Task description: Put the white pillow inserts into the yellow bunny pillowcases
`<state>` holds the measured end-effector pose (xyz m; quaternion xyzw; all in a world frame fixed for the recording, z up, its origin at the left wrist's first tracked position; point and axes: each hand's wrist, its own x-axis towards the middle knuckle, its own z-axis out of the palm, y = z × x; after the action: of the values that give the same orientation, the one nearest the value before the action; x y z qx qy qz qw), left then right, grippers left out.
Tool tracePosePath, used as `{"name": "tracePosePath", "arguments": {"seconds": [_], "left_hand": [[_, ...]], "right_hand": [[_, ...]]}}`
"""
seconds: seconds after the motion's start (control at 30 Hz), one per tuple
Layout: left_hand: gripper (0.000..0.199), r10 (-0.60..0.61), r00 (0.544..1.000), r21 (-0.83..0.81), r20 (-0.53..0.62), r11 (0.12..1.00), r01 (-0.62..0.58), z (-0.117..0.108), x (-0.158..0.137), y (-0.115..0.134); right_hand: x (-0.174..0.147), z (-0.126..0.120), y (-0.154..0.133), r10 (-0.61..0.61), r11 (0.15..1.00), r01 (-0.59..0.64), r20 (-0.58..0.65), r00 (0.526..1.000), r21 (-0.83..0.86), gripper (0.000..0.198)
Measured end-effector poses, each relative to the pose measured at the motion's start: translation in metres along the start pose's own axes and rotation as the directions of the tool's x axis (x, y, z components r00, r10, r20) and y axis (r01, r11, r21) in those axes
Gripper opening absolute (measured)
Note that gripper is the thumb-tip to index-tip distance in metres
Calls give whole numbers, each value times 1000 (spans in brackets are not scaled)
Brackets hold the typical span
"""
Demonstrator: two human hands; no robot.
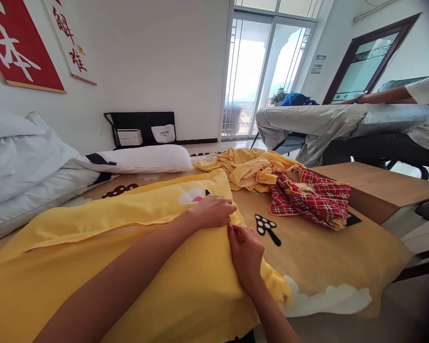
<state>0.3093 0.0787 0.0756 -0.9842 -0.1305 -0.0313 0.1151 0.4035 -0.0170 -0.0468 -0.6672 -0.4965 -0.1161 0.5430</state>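
Observation:
A yellow pillowcase (186,276), plumped out as if filled, lies across the bed in front of me. A long overlapping seam runs along its upper side, and a white and pink print shows near its far corner. My left hand (216,211) is closed at the right-hand edge of the pillowcase, fingers pinched on the cloth. Just below it my right hand (246,252) pinches the same edge with thumb and forefinger. The fingertips of both hands almost meet, and whatever small part lies between them is too small to make out.
Crumpled yellow cloth (250,166) and a red plaid cloth (311,197) lie on the tan blanket (307,252). White bedding (25,166) and a white pillow (146,159) are at left. A wooden box (375,186) borders the right; a person's arm (382,96) rests on a plastic-covered table (314,124).

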Motion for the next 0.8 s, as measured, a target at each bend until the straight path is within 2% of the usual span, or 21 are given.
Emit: {"name": "tracePosePath", "arguments": {"seconds": [0.13,0.23,0.3,0.43,0.6,0.7,0.8], "left_hand": [[16,9,1000,16,14,1000,-9,3,1,-1],[16,-64,997,36,-48,997,66,7,-2,3],[17,-105,990,31,-92,994,108,9,-4,6],[18,-153,978,40,-143,986,160,12,-4,13],[24,-183,967,19,-179,982,190,15,1,16],[23,-197,967,23,-159,979,203,16,2,14],[22,-176,964,66,-199,979,193,16,0,11]], "right_hand": [[5,-3,-2,72,997,-73,54,996,26,32],[16,-8,-2,184,980,-191,114,976,50,31],[26,-12,-3,213,975,-220,154,965,34,30],[45,-19,-6,160,979,-136,164,973,-152,25],[61,-20,-11,-31,903,83,129,991,-422,20],[67,-17,-7,-16,899,88,168,986,-430,20],[72,-16,3,54,950,19,226,973,-311,21]]}}
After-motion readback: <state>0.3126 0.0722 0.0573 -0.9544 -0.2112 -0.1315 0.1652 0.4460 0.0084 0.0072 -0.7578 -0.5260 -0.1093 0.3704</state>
